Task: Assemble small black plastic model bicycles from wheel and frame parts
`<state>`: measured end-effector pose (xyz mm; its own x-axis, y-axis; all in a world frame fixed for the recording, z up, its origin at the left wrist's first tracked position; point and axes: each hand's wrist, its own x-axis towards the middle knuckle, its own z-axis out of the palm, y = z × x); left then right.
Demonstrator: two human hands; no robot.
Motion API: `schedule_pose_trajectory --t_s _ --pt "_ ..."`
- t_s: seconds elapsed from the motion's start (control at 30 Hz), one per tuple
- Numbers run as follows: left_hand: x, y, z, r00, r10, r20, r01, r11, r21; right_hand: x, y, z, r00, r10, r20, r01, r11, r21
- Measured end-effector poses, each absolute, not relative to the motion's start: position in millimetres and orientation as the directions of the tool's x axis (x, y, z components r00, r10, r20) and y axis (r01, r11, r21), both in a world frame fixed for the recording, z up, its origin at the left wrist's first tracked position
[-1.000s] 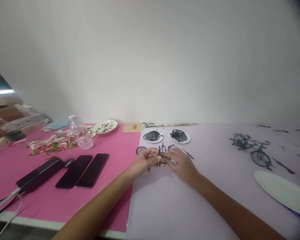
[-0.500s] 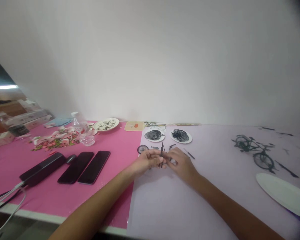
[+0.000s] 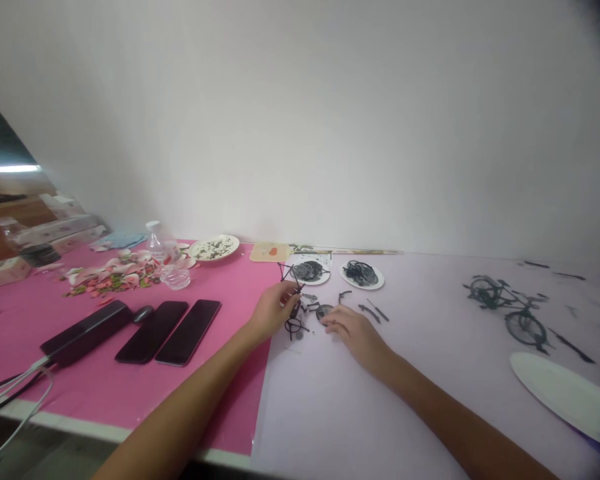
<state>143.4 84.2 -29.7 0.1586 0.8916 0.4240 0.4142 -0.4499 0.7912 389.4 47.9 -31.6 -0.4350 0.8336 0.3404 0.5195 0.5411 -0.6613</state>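
Note:
My left hand (image 3: 274,308) pinches a small black bicycle frame (image 3: 296,308) over the seam between the pink and pale lilac surfaces. Just right of it, my right hand (image 3: 353,330) has its fingers bent together at the edge of a small black wheel (image 3: 324,311); whether it grips anything there is hidden. Around the hands lie small black parts, among them a curved piece (image 3: 369,312) and a thin tool (image 3: 381,314). Behind are two white plates, one with black wheels (image 3: 307,271), the other with thin black parts (image 3: 361,273).
A finished-looking model bicycle (image 3: 505,303) stands at the right, near a white oval plate (image 3: 565,390). On the left are two phones (image 3: 187,332), a black power bank (image 3: 86,332) with cables, a clear bottle (image 3: 155,243) and pink and green pieces (image 3: 115,273).
The hands have moved apart. My left hand has shifted left with the black frame, now tilted, and my right hand has come down beside a wheel on the table.

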Motion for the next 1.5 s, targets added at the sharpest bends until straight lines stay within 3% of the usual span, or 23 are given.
schedule_pose_trajectory --t_s 0.07,0.2,0.3,0.4,0.57,0.77,1.17,1.5 --pt "141 85 -34 0.209 0.866 0.455 0.526 -0.492 0.694 389 48 -36 -0.455 0.830 0.322 0.507 0.539 -0.673" --pt "144 85 -38 0.245 0.858 0.450 0.541 -0.507 0.671 383 43 -37 -0.465 0.801 0.376 0.516 0.591 -0.621" --pt "147 84 -39 0.245 0.848 0.471 0.531 -0.523 0.667 377 36 -29 -0.519 0.698 0.492 0.534 0.715 -0.450" --pt "149 82 -39 0.238 0.842 0.484 0.534 -0.529 0.659 371 28 -20 -0.603 0.643 0.472 0.549 0.764 -0.339" --pt "149 80 -37 0.223 0.844 0.488 0.538 -0.524 0.660 370 21 -19 -0.667 0.661 0.344 0.559 0.749 -0.355" --pt "146 83 -38 0.212 0.843 0.494 0.551 -0.520 0.653 371 28 -24 -0.668 0.682 0.300 0.570 0.727 -0.383" --pt "143 86 -35 0.217 0.857 0.467 0.567 -0.500 0.654 378 40 -36 -0.571 0.696 0.436 0.644 0.709 -0.288" --pt "143 85 -35 0.229 0.859 0.458 0.573 -0.499 0.650 380 42 -38 -0.566 0.704 0.430 0.660 0.699 -0.276"
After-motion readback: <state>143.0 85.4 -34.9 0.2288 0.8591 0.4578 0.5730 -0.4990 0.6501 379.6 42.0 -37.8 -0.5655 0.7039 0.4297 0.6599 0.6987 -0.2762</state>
